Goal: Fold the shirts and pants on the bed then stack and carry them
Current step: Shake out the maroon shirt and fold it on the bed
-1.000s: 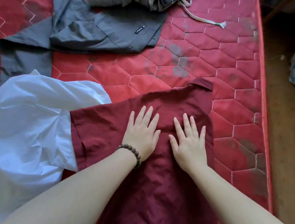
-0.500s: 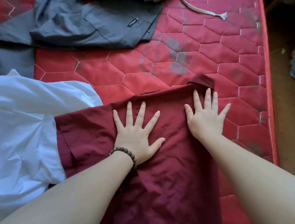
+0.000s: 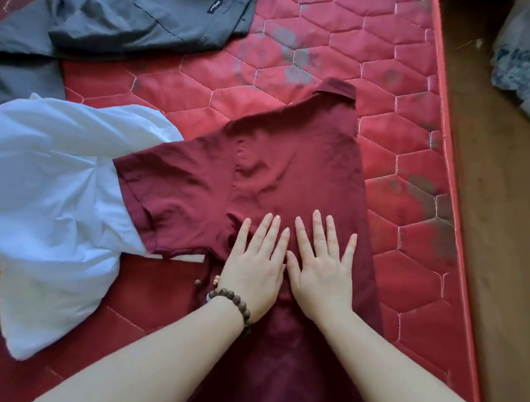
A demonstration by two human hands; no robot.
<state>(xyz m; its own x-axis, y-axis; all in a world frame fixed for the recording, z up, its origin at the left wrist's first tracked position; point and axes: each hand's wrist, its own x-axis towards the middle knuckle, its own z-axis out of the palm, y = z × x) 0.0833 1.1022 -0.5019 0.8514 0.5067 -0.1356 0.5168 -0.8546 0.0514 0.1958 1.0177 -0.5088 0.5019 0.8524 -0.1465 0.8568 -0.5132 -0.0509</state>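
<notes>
Here, both hands are lying flat, fingers straight, on the maroon shirt (image 3: 291, 177). Left hand (image 3: 254, 263) is touching right hand (image 3: 323, 269).

Shirt (image 3: 291, 171) lies on mattress (image 3: 410, 275), garment (image 3: 51, 200) left.

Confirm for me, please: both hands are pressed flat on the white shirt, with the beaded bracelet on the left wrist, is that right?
Not quite: the head view shows the left hand and right hand pressed flat on the maroon shirt, not the white shirt, which lies beside it. The beaded bracelet is indeed on the left wrist.
</notes>
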